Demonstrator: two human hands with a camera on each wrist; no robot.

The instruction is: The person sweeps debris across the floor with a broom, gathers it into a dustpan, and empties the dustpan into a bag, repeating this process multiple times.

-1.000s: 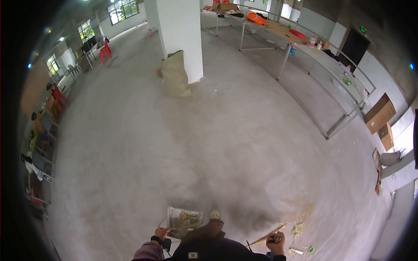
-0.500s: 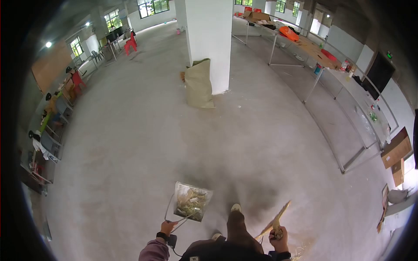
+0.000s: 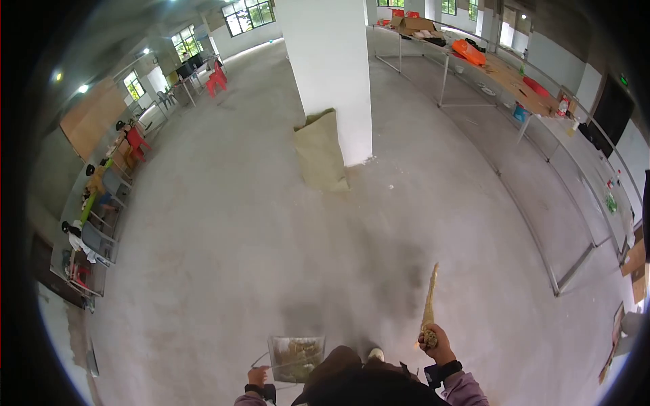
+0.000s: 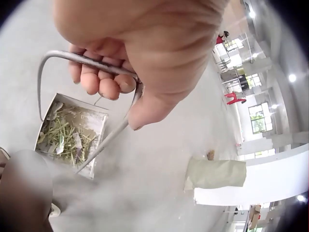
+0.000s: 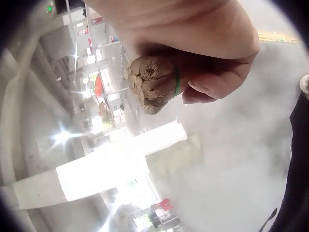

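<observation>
A metal-handled dustpan (image 3: 296,358) holding straw and scraps hangs beside the person's legs. The left hand (image 3: 258,376) grips its bent wire handle; in the left wrist view, the left hand (image 4: 145,63) has its fingers curled round the grey handle (image 4: 116,130), with the pan (image 4: 99,123) below. At the right, a straw broom (image 3: 429,304) points forward from the right hand (image 3: 440,344). The right wrist view shows the right hand (image 5: 207,53) wrapped round the bundled stalks (image 5: 153,79), which have a green band; the fingers are partly hidden.
Ahead, a green-beige sack (image 3: 321,152) leans against a white pillar (image 3: 332,74). A long metal-framed table (image 3: 504,74) with cardboard and an orange item runs along the right. Chairs (image 3: 100,240) line the left side. Concrete floor (image 3: 237,237) stretches between them.
The right hand has risen with the broom, which now points more forward. The dustpan swung forward, then came back lower. The debris on the floor at the right has left the view.
</observation>
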